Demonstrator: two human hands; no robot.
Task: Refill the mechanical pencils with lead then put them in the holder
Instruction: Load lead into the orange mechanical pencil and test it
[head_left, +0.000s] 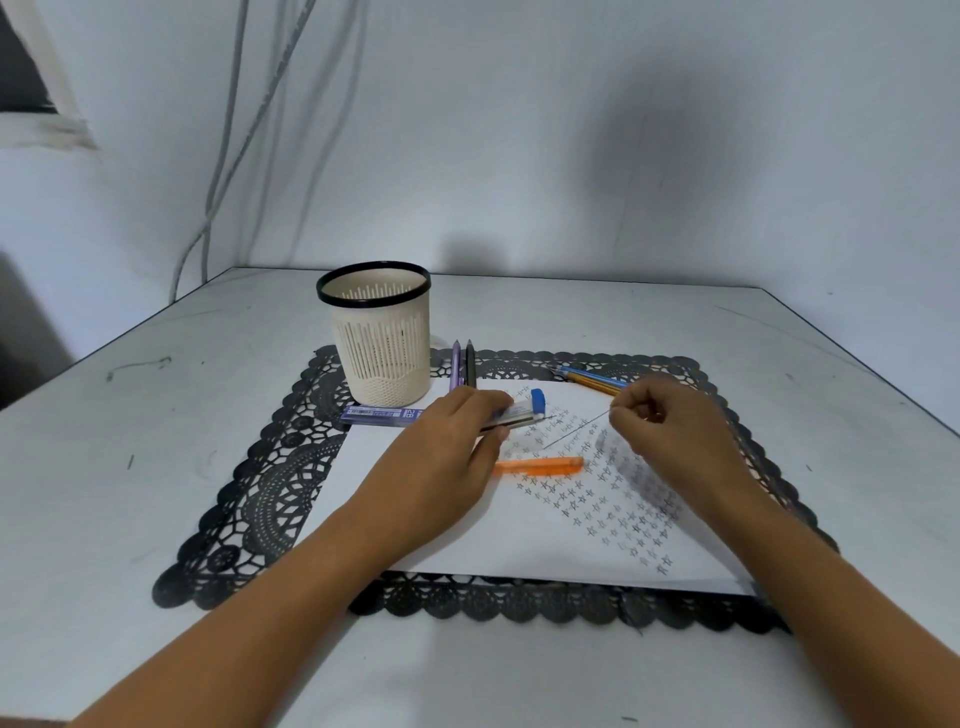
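My left hand (457, 436) is closed around a lead case (522, 413) with a blue cap, holding it low over the paper (467, 530), the cap end pointing right. My right hand (670, 431) is pinched shut on a thin lead (576, 428), which slants down and left from my fingertips (621, 410) toward the case's open end. The two hands are apart, with the lead bridging most of the gap between them.

Just near of the case, an orange pencil (540, 466) lies flat on the paper, between my hands. The paper is covered in small drawn stars on its right part and rests on a black lace mat (270, 483) on the white table (156, 415).

At the far left of the mat stands the holder (382, 332), a cream cup with a black rim, upright; I cannot see inside it. A second lead box (382, 414), marked 2B, lies just near of its base. Right of the holder a purple pencil (456, 364) and a black pencil (470, 364) lie side by side. Far right, a blue pencil (582, 373) and a yellow pencil (597, 383) lie together beyond my right hand.
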